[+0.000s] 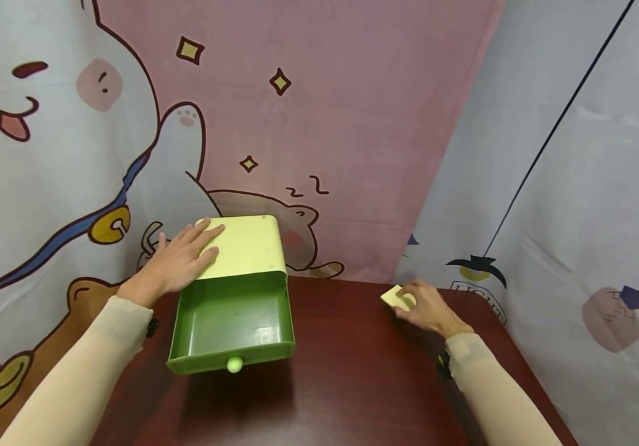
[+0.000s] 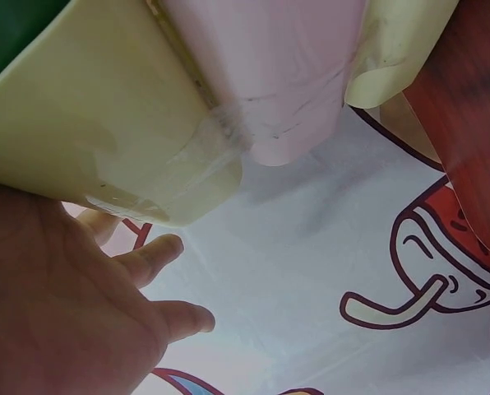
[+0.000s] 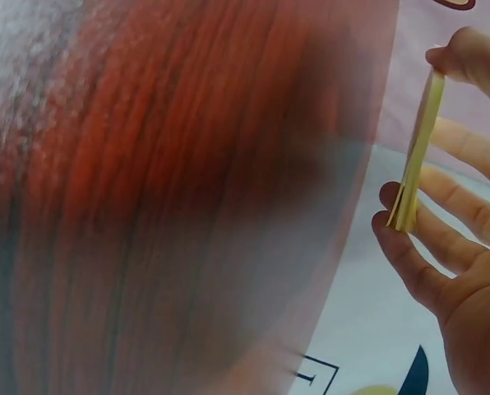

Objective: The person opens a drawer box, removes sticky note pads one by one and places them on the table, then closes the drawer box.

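In the head view my left hand rests with spread fingers on the pale yellow top of a small drawer cabinet. The cabinet's green drawer is pulled out towards me, its bare floor in sight and a light green round knob on its front. The left wrist view shows the same hand against the cabinet's yellow casing, with a pink section beyond it. Over the table's far right, my right hand pinches a pad of yellow sticky notes by its edges between thumb and fingers.
A dark red-brown wooden table lies beneath the hands. Behind it hangs a pink and white cartoon curtain, close to the table's back edge. More white curtain runs along the right side.
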A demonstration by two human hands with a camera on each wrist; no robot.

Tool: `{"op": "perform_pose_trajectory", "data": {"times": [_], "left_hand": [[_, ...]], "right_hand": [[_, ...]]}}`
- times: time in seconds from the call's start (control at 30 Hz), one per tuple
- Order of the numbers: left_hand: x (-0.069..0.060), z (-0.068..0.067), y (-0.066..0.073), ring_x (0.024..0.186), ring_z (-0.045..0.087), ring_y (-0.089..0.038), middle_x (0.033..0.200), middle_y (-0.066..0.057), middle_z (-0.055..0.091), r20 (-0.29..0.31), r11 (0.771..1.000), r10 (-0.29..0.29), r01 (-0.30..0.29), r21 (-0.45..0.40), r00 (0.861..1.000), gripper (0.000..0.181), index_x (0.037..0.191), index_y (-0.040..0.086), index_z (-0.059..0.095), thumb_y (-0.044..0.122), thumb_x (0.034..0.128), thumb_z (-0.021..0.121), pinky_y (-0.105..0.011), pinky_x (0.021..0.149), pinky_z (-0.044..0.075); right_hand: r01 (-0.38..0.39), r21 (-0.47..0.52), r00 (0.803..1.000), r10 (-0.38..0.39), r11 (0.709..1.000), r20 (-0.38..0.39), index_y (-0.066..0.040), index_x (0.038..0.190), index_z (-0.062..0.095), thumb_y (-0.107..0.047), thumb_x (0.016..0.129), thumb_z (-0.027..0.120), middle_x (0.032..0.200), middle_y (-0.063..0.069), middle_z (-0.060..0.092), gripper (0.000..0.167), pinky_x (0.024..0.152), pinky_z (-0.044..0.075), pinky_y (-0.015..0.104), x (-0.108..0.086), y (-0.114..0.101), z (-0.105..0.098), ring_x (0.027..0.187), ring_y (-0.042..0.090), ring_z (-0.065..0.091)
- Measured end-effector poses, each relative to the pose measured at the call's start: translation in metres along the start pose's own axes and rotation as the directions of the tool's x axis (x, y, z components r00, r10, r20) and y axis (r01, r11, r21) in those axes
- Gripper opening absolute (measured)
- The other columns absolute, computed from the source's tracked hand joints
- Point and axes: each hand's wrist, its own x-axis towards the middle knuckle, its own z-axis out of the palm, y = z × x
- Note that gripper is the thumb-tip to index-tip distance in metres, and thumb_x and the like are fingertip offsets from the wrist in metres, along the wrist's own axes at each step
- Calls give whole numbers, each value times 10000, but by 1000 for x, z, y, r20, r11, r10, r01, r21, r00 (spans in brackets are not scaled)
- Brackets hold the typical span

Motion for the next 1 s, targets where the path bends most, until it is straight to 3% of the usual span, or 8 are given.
{"op": "perform_pose_trajectory", "data": {"times": [0.17,0.37,1.0], "left_hand": [[-1,1,-1,1792,114,-617,1987,-165,83,-3,1000,-4,4,-2,1000,717,1889,303,229,623,1249,270,-976,1302,-70],[-2,2,-2,1792,105,-619,1987,-165,84,-2,1000,0,0,-3,1000,718,1890,303,228,626,1250,266,-977,1301,-70],[0,1,0,1789,109,-624,1989,-158,69,2,1000,2,-2,-5,1000,716,1891,308,220,622,1250,270,-973,1302,-78]], "right_hand": [[-51,-34,995,54,998,83,3,1190,873,-286,947,938,1226,190,835,384,1047,628,626,1,5,2,1171,418,760],[-60,-47,987,67,997,149,-11,1176,884,-305,945,946,1193,157,851,379,1036,630,618,-1,12,6,1154,395,773],[-85,-72,975,98,994,201,-22,1251,858,-284,943,963,1259,182,819,418,1019,625,582,-2,20,3,1128,360,744]]}}
